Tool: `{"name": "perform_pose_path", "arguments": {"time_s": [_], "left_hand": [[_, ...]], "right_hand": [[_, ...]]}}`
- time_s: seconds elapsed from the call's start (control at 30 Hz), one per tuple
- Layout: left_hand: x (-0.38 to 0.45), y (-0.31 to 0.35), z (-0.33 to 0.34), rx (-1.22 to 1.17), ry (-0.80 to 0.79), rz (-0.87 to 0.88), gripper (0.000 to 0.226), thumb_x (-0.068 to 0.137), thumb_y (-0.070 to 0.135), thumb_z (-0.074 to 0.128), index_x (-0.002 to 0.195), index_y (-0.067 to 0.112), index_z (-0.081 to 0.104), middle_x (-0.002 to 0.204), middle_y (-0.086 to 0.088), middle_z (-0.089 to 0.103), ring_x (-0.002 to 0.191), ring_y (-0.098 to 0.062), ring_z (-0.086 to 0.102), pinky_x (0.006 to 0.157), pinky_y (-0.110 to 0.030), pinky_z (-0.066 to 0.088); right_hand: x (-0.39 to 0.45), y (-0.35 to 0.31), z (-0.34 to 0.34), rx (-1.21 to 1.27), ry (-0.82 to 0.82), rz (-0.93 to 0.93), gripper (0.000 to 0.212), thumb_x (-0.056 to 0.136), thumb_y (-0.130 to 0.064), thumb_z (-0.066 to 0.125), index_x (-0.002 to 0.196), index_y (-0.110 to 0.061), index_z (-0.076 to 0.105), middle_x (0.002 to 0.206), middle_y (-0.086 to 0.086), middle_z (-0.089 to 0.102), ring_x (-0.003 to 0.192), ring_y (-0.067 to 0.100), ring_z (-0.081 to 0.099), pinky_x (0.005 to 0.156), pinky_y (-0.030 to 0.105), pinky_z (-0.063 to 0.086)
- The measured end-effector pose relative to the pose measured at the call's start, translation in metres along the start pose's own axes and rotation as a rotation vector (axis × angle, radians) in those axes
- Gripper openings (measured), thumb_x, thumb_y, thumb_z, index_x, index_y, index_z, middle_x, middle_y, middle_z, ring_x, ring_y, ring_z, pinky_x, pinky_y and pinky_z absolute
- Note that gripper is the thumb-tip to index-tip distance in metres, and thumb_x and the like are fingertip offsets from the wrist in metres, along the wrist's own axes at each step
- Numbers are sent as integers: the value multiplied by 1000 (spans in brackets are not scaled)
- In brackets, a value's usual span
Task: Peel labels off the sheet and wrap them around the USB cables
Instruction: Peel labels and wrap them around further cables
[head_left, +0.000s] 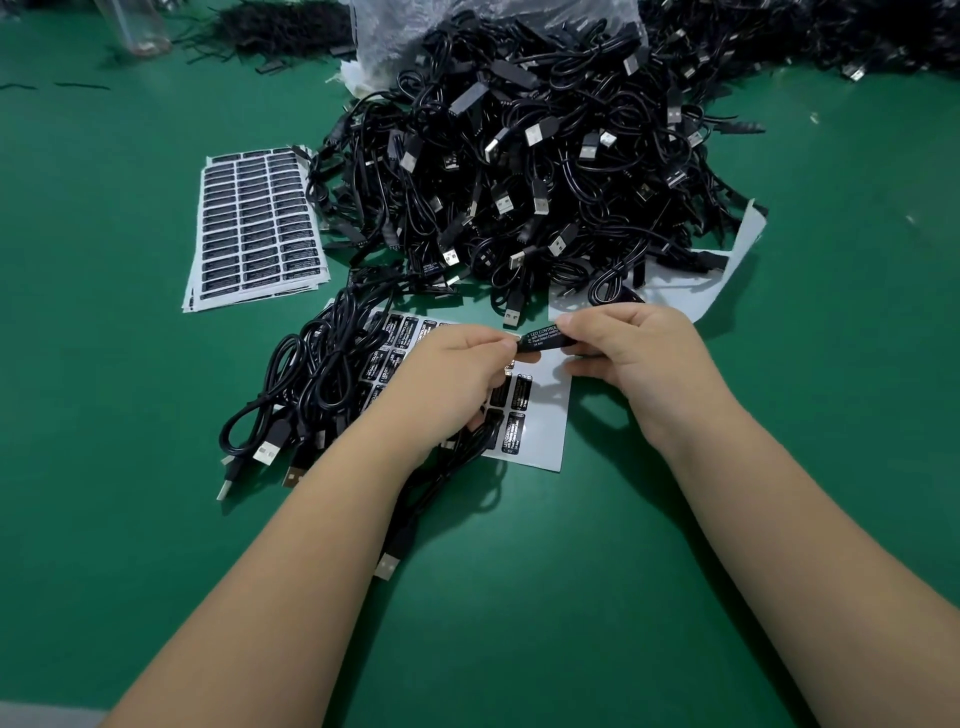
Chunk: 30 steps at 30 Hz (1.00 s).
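Both hands meet over the half-used label sheet, left hand and right hand pinching a black label around a USB cable, seemingly mid-wrap; next, press it flat, with the unlabelled heap beyond.

Head cam, wide-angle, fwd and down, close over green table.

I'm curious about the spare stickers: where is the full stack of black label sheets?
In the head view, the stack of black label sheets lies on the green table, far left, beside the big pile of black USB cables.
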<state>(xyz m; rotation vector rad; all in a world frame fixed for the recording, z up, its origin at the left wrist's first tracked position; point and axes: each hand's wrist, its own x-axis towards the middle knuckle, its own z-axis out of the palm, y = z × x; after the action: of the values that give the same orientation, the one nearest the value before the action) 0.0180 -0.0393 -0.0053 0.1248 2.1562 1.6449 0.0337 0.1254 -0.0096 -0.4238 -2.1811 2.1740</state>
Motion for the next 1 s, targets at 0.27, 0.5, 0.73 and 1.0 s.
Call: {"name": "perform_pose_path", "arguments": {"time_s": [0.27,0.5,0.73,1.0], "left_hand": [[0,0,2,-6,26,8,26,99,20,46,87,16,69,42,16,36,40,-3,31,40,-15,30],[1,0,2,-1,50,5,25,99,20,47,95,10,69,42,17,38,42,-5,32,42,-18,30],[1,-1,1,18,51,5,28,100,21,46,98,2,67,41,16,37,41,-5,30,44,-21,27],[0,0,3,-17,55,13,33,97,26,49,71,25,70,44,15,36,39,-5,32,40,-18,31]], "right_hand": [[1,3,1,-35,14,-4,15,79,-18,74,65,-22,76,64,-5,68,64,8,64,75,30,58],[-1,2,2,-72,8,-31,15,79,-22,74,66,-29,76,63,-8,68,63,7,64,82,38,58],[-2,2,3,-106,10,-48,19,80,-22,73,65,-33,75,62,-8,68,60,5,64,80,37,58],[-1,3,3,-105,30,-51,18,79,-21,73,64,-32,75,64,-7,69,60,6,65,82,38,57]]}}
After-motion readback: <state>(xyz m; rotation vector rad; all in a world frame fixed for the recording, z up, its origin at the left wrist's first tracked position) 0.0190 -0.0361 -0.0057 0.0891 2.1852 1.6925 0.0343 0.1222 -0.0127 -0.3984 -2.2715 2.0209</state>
